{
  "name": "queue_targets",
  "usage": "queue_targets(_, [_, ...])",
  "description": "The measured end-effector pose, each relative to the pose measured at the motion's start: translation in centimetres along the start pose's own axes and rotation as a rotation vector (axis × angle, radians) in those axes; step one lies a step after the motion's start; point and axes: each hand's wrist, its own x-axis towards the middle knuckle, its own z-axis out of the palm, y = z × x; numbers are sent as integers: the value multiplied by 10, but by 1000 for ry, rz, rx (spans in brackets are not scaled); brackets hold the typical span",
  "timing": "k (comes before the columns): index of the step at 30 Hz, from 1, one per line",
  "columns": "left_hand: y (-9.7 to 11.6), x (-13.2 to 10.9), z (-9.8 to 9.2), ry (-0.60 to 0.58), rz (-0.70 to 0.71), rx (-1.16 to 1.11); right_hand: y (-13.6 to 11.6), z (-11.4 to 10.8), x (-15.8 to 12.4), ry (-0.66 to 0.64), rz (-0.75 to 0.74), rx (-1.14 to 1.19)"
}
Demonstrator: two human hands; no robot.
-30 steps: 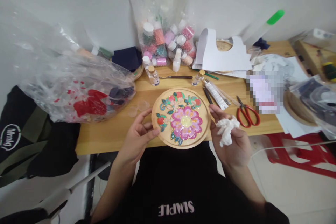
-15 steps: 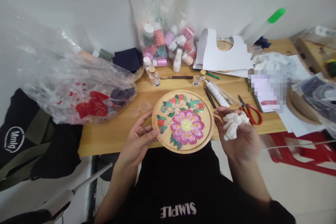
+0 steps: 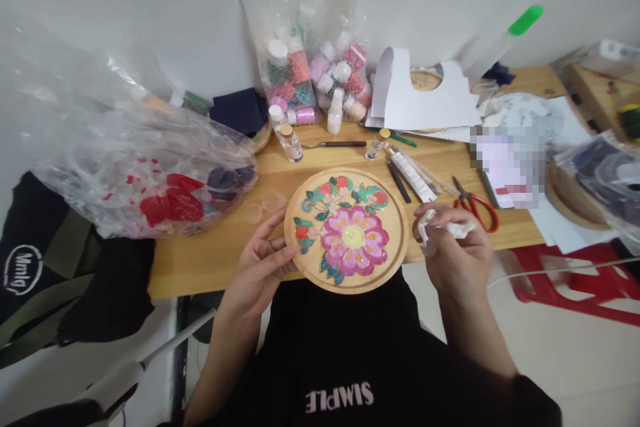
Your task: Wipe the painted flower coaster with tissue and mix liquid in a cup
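Note:
A round wooden plate [image 3: 397,253] with a raised rim faces up, painted with a large pink flower and smaller red and teal motifs outlined in gold. My left hand [image 3: 263,263] grips its left edge, thumb on top and fingers underneath. To the right of the plate, apart from it, my right hand [image 3: 455,253] is closed around a crumpled white tissue [image 3: 450,230]. The plate overlaps the front edge of the wooden table [image 3: 200,267], just above my lap.
Behind the plate stand small glass bottles [image 3: 291,144], a spray bottle [image 3: 335,112] and bags of coloured jars [image 3: 295,73]. Red-handled pliers [image 3: 475,205], a white tube [image 3: 413,173] and a blurred phone [image 3: 503,167] lie to the right. A large plastic bag [image 3: 175,193] covers the left side.
My right hand has turned and its fingers have closed tighter over the tissue, thumb now on top. The plate has stayed in my left hand with only a slight shift.

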Motion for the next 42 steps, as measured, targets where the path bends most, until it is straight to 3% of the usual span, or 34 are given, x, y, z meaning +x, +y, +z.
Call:
queue_targets(7, [2, -2, 2, 17, 9, 8, -7, -5, 1, -117, -212, -211])
queue_targets(11, [3, -3, 3, 29, 9, -13, -16, -5, 1, -158, -245, -340])
queue_targets(16, [4, -4, 3, 28, 24, -8, -27, -6, 7, -275, -450, -530])
queue_targets(21, [4, -4, 2, 36, 34, 1, -31, -9, 10, -382, -472, -589])
queue_targets(27, [2, -4, 1, 14, 41, 17, -25, -11, 6, -283, -392, -611])
queue_targets(34, [1, -3, 0, 29, 27, -32, -44, -2, 16, -461, -692, -821])
queue_targets(42, [3, -6, 1, 21, 22, -44, -50, 8, 24, -633, -727, -789])
